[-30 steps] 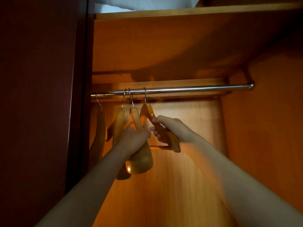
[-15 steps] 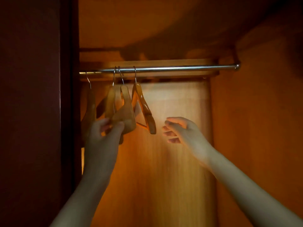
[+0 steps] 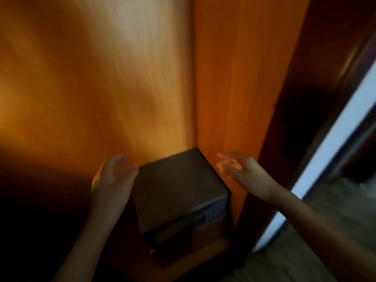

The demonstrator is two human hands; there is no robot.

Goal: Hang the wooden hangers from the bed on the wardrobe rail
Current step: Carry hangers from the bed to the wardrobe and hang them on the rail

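A box sits in the wardrobe's back-right corner, against its side panel.

A dark boxy safe sits in the back right corner of the cupboard, against the orange wooden back panel and the side panel. Its front face shows a paler strip along the top (details too blurred to read). To the right, a dark door edge stands beside a bright white strip, with greyish floor below.

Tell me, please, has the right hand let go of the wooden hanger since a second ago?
Yes. The right hand is empty and open, beside the dark box low in the wardrobe; rail and hangers are out of view.
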